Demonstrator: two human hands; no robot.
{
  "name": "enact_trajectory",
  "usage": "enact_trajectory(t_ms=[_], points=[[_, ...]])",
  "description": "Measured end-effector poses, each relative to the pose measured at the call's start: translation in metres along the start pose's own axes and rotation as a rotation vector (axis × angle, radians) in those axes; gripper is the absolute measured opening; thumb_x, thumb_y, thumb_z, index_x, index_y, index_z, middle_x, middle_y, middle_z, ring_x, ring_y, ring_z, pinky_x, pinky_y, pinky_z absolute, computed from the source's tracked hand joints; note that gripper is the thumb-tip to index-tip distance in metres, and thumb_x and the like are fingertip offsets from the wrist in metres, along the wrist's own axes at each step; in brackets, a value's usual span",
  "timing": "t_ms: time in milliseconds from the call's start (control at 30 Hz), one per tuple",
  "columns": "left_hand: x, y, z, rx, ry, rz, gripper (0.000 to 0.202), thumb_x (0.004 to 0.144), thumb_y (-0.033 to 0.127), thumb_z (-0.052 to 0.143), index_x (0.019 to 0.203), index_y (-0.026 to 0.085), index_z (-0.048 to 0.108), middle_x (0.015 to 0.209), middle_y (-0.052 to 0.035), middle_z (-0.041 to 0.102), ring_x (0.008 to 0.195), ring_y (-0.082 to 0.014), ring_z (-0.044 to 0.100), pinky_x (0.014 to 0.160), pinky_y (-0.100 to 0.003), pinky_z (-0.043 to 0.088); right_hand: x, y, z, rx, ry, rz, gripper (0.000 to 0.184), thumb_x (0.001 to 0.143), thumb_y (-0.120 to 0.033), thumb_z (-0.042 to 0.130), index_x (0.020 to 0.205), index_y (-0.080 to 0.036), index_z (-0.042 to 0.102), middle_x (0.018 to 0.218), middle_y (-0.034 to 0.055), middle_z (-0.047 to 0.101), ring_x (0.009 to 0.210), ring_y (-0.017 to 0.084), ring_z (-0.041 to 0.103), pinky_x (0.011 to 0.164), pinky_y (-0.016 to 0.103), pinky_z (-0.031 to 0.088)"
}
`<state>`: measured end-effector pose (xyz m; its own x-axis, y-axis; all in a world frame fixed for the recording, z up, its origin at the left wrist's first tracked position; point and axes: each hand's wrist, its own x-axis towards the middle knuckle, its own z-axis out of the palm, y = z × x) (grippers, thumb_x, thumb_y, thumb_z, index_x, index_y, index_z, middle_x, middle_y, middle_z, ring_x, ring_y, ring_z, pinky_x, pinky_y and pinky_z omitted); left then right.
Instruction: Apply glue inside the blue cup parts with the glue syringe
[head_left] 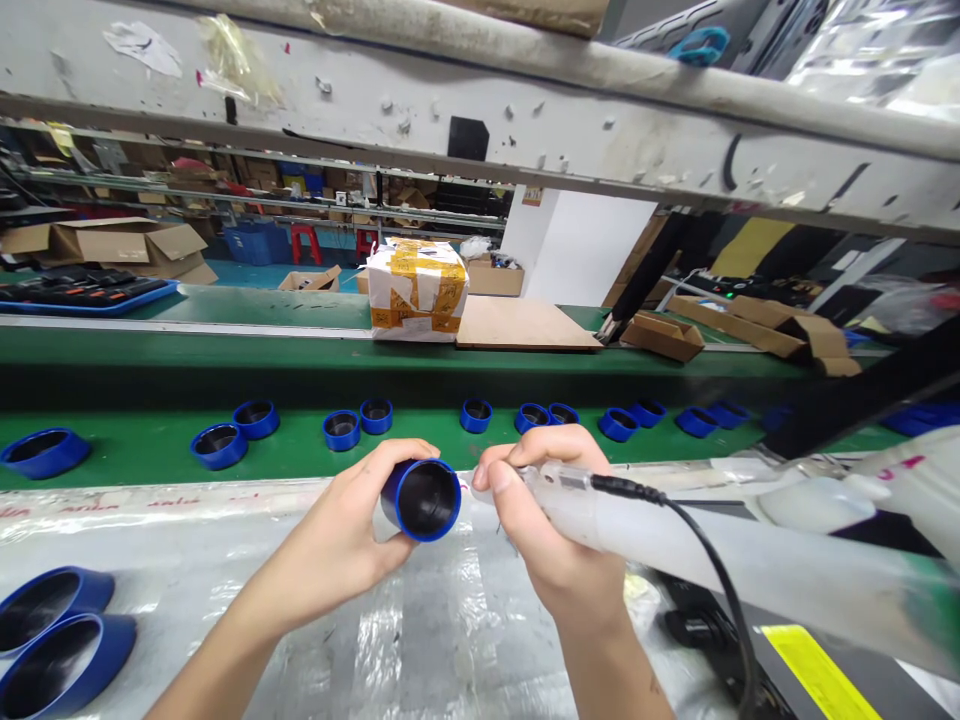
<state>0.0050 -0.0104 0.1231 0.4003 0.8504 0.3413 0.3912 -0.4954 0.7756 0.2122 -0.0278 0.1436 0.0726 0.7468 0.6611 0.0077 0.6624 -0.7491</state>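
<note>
My left hand (352, 530) is wrapped round a blue ring-shaped cap with a black inside (421, 498), its open mouth turned toward me. My right hand (544, 520) grips a translucent white pen-like tool (637, 520) with a black cable (712, 570); its tip meets the cap's right rim. Both hands hover over a plastic-covered bench (420, 640). Two more blue caps (52, 630) lie at the bench's left edge.
A green conveyor belt (300, 450) carries several blue caps (341, 428) in a row just beyond my hands. Behind it, a taped box (416, 290), flat cardboard (525, 325) and open cartons (664, 335) sit on another green surface. A white metal beam (480, 110) runs overhead.
</note>
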Motion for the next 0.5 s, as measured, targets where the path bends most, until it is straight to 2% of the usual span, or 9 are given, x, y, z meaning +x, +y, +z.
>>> enact_trajectory(t_ms=[233,500], points=[[0.0006,-0.0023,-0.0038,0.037,0.039,0.011,0.054,0.086,0.013,0.070,0.135,0.033,0.058,0.140,-0.0047,0.076,0.125,-0.0275,0.075,0.107,-0.049,0.060,-0.0022,-0.0051,0.0031,-0.045,0.007,0.040,0.024,0.094,-0.009,0.073,0.096,-0.030,0.064,0.081,-0.0064,0.077,0.071,0.015,0.077,0.067,0.029,0.061],[0.0004,-0.0011,-0.0071,0.053,0.050,0.013,0.051,0.087,0.015,0.071,0.134,0.033,0.059,0.139,-0.0044,0.077,0.123,-0.0275,0.077,0.103,-0.047,0.063,-0.0026,-0.0092,0.0030,-0.107,-0.009,0.090,0.020,0.092,-0.012,0.074,0.091,-0.029,0.064,0.078,-0.0048,0.077,0.070,0.019,0.077,0.069,0.034,0.059]])
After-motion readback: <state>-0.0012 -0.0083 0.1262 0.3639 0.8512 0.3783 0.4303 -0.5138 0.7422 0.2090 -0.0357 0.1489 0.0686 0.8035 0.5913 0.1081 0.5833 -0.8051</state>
